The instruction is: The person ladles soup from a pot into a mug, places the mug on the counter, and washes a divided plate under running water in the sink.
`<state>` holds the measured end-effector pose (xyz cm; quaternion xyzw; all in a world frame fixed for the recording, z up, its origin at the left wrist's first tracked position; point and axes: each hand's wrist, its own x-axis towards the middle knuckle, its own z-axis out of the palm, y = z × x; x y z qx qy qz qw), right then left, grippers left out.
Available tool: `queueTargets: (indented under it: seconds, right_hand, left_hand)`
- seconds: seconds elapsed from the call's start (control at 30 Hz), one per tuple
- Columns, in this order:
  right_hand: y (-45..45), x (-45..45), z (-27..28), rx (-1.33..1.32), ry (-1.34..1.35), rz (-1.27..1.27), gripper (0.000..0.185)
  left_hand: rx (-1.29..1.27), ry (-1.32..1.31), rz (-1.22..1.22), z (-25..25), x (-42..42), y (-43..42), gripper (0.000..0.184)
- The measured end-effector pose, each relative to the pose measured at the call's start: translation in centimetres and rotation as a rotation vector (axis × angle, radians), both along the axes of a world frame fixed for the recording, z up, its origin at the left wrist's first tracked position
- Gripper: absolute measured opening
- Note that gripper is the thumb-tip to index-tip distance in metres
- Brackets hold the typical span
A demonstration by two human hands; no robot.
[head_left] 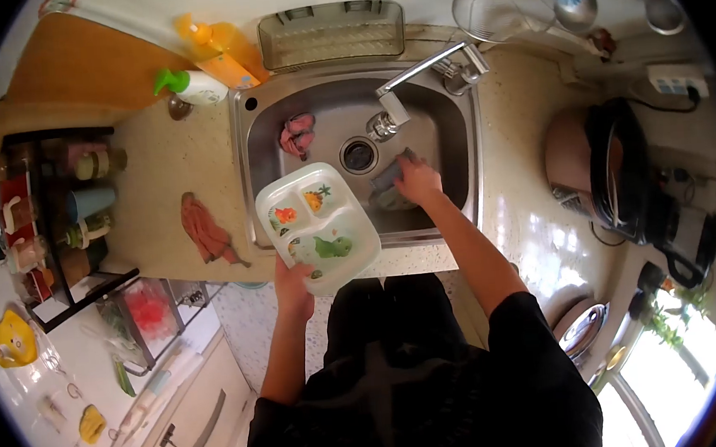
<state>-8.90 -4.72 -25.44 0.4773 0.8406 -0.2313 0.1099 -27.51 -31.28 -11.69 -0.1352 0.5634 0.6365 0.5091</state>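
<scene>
My left hand (294, 288) grips the near left edge of a pale divided plate (354, 220) with cartoon animal pictures in its compartments. The plate is tilted over the front left edge of the steel sink (442, 139). Inside the basin, my right hand (419, 178) is closed on a grey cloth (386, 183), to the right of the drain (359, 154). Part of the cloth is hidden under the fingers. A pink cloth (297, 135) lies crumpled in the basin's left side. Above the drain hangs the end of the chrome faucet (390, 115).
Another pink cloth (207, 231) lies on the counter left of the sink. Behind it stand a green-topped pump bottle (201, 87) and an orange bottle (226, 54). A clear rack (332, 36) sits behind the sink. Left is a black shelf (65, 252); right, a rice cooker (594, 161).
</scene>
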Motion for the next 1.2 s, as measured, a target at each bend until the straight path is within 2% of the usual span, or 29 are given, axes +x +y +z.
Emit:
queueTargets:
  seconds: [0.1, 0.23, 0.4, 0.5, 0.6, 0.7, 0.8, 0.87, 1.0, 1.03, 1.1, 1.2]
  right_hand:
    - [2.3, -0.3, -3.7, -0.03, -0.209, 0.188, 0.054]
    - [2.8, 0.7, -5.7, -0.01, -0.312, 0.349, 0.06]
    - [2.0, 1.2, -6.2, 0.003, -0.197, 0.374, 0.064]
    - [1.7, 0.6, -3.9, -0.162, -0.268, 0.438, 0.064]
    - [0.4, 0.7, -4.2, -0.118, -0.219, 0.462, 0.062]
    - [-0.2, 0.1, -4.8, -0.079, -0.142, 0.408, 0.052]
    - [-0.6, -1.5, -6.5, 0.023, -0.064, 0.34, 0.057]
    - [-0.7, -3.1, -8.2, 0.174, 0.019, 0.38, 0.061]
    - [-0.8, -6.7, -11.6, 0.167, 0.045, 0.377, 0.066]
    - [-0.9, -7.2, -11.7, 0.221, 0.085, 0.397, 0.056]
    - [-0.5, -8.4, -11.7, 0.194, -0.102, 0.465, 0.049]
    - [-0.4, -9.2, -11.5, 0.188, -0.113, 0.42, 0.034]
  left_hand:
    - [-0.042, 0.004, 0.06, -0.1, 0.3, 1.0, 0.069]
    - [-0.06, -0.022, 0.121, -0.7, 0.4, 0.9, 0.067]
    - [-0.124, -0.051, 0.146, -1.2, -0.2, 1.4, 0.064]
    - [-0.106, -0.075, 0.157, -1.7, -0.6, 2.1, 0.062]
    - [-0.074, -0.089, 0.136, -2.5, -1.2, 2.0, 0.06]
    - [-0.039, -0.069, 0.077, -3.9, -1.8, 1.6, 0.06]
    - [-0.048, -0.058, 0.047, -4.3, -2.1, 1.9, 0.061]
    - [-0.056, -0.055, 0.043, -4.5, -2.3, 1.8, 0.063]
    - [-0.057, -0.075, 0.041, -4.3, -2.9, 1.8, 0.066]
    - [-0.059, -0.091, 0.04, -4.1, -3.0, 1.8, 0.067]
    - [-0.055, -0.083, 0.029, -4.7, -3.0, 1.4, 0.068]
    - [-0.055, -0.088, 0.021, -4.9, -3.1, 1.0, 0.071]
